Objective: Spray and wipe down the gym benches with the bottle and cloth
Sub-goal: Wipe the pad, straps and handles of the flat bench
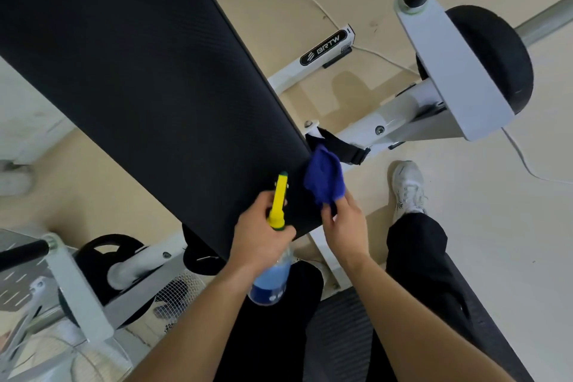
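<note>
From the head camera, a long black bench pad (139, 87) slopes across the picture, and everything here is told from it. At the near end of the bench pad, the left hand (263, 239) grips the spray bottle (272, 284). Its fingers curl tight round the neck, just under the yellow top. The yellow nose points up along the bench pad, likely so the spray will land on the black cover and not on the floor. The round part with the blue liquid hangs below the near end of the bench pad, under the hand. Just beside the near right corner of the bench pad, the right hand (341, 226) pinches the blue cloth (325, 178) between thumb and fingers. The cloth is bunched up and sits at the pad's edge; it is hard to tell if it touches. It seems to be held close so wiping can start right after the spray. To the right of the bench pad are the white frame (387, 115) and a black weight plate (490, 56), and a white shoe (407, 186) stands on the floor. No wet spots show on the bench pad, so the spraying step looks ready to begin.
</note>
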`<state>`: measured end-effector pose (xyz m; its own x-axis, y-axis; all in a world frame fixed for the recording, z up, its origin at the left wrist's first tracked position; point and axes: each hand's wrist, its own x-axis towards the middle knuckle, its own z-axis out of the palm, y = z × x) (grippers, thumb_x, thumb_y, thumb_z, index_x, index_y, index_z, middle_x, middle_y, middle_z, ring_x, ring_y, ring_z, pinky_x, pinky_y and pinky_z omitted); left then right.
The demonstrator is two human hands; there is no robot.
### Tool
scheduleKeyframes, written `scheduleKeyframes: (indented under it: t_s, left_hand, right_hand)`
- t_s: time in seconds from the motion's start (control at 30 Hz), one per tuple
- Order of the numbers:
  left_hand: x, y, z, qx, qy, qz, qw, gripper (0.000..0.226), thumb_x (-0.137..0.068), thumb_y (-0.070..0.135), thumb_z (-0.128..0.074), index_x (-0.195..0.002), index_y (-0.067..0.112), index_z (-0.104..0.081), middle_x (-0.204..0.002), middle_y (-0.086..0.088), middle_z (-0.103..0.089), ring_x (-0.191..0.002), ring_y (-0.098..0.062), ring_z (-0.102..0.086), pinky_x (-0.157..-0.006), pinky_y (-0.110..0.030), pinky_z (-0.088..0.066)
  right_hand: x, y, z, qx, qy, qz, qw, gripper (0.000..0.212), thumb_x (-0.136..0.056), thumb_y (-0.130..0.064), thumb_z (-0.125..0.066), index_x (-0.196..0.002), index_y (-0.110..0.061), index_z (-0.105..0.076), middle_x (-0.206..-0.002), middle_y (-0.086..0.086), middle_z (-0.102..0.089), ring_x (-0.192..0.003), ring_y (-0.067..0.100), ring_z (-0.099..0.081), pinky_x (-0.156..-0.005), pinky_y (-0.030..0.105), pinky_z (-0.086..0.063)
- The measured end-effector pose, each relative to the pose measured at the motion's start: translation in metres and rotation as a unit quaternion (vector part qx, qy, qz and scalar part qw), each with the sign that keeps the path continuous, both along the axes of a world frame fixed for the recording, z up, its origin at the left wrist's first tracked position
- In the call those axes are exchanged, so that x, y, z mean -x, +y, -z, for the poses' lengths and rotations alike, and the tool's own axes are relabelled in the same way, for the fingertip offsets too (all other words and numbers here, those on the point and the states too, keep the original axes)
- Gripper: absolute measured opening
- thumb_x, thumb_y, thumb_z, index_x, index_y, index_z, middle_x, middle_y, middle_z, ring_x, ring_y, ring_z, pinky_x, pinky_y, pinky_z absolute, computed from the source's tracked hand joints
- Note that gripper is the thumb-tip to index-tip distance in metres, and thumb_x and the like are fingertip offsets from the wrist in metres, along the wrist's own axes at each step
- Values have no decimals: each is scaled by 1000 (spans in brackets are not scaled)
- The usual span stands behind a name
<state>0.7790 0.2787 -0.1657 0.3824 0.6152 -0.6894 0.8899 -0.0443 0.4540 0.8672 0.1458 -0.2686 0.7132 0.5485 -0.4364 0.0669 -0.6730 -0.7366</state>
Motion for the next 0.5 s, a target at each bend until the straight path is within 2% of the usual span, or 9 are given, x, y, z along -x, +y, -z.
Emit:
scheduleKeyframes:
  t_s: [0.07,0.13,0.2,0.27,0.33,0.4,0.47,0.5]
  left_hand:
    - [-14,16,-8,-5,-20,3,1000,38,-75,14,-72,-104,36,-61,-67,12,-52,-59,-8,-47,-63,-26,-39]
    - [-28,25,-13,-11,-27,29,999,39,-77,15,-72,-108,34,-59,-69,12,-51,-62,-9,-48,-64,-26,-38]
    - [-38,27,-16,-14,-29,50,998,39,-78,16,-72,-109,34,-57,-73,11,-52,-64,-10,-49,-65,-26,-38]
    - [-42,25,-18,-9,-36,52,998,40,-78,16,-72,-110,34,-57,-73,12,-51,-64,-9,-49,-66,-26,-38]
    - [-40,21,-19,-8,-47,36,998,41,-76,15,-73,-111,33,-58,-76,13,-55,-65,-9,-50,-66,-25,-38]
    - [-36,18,-19,-10,-54,17,998,43,-74,15,-74,-110,34,-60,-80,12,-61,-66,-8,-54,-65,-23,-40]
    - [-32,16,-20,-6,-56,2,998,42,-72,13,-75,-104,36,-60,-77,13,-65,-65,-7,-57,-64,-23,-43]
    - [-30,15,-21,-2,-55,-2,998,42,-72,12,-75,-102,37,-60,-74,15,-65,-64,-5,-56,-64,-23,-43]
  right_hand:
    - [15,-33,8,102,89,41,990,5,-96,-14,-56,-99,-13,-59,-98,6,-65,-73,18,-57,-68,32,-46]
    - [22,-56,11,177,163,61,969,8,-97,-15,-54,-90,-13,-56,-86,8,-66,-71,23,-60,-71,42,-53]
    - [22,-59,7,216,165,128,954,12,-97,-15,-49,-91,-10,-59,-84,10,-67,-76,28,-63,-75,42,-54]
    - [11,-37,-11,174,132,204,954,14,-95,-15,-48,-85,-14,-58,-76,8,-65,-75,29,-64,-74,41,-54]
    - [-7,3,-32,67,90,215,970,13,-93,-16,-49,-82,-17,-57,-73,5,-63,-72,26,-61,-68,36,-49]
    - [-30,51,-49,-51,57,156,985,13,-97,-17,-51,-87,-18,-59,-82,-1,-63,-76,17,-58,-68,31,-44]
    - [-44,88,-47,-120,11,29,992,10,-99,-20,-49,-96,-23,-58,-105,-3,-61,-96,16,-57,-84,31,-45]
    - [-43,97,-38,-110,-19,-45,993,13,-99,-24,-46,-106,-24,-57,-123,2,-56,-112,22,-54,-95,38,-46]
